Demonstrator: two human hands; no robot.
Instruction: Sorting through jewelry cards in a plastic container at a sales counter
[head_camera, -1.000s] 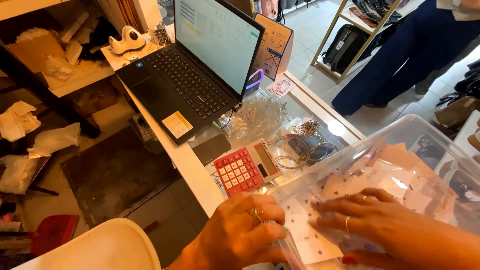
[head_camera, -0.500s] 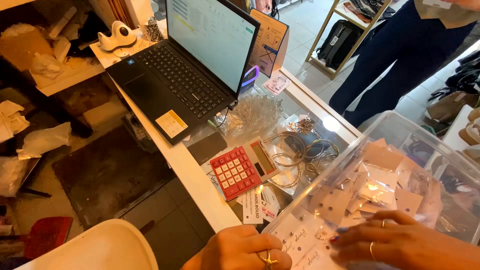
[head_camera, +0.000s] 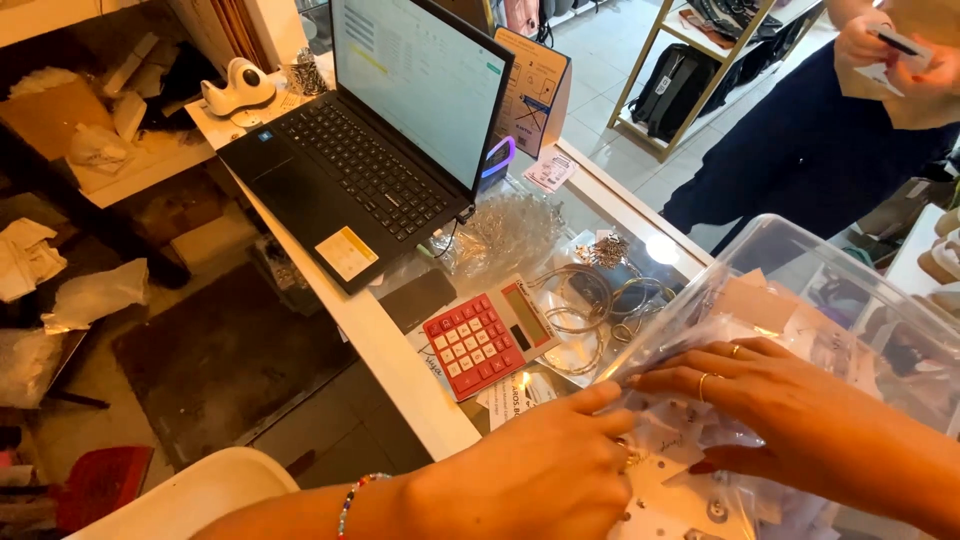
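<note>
Hands (head_camera: 560, 470) higher on clear bag (head_camera: 690, 320)

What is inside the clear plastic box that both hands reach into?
The clear plastic box holds white cards in clear bags. Left hand and right hand cover the rest.

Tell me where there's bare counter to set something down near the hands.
Little is free. The best patch is the white counter edge between the laptop and the red calculator, partly taken by a dark card. Right of the calculator it is crowded: bangles, crumpled clear bags and paper slips. Both hands, left and right, fill the clear plastic bin.
</note>
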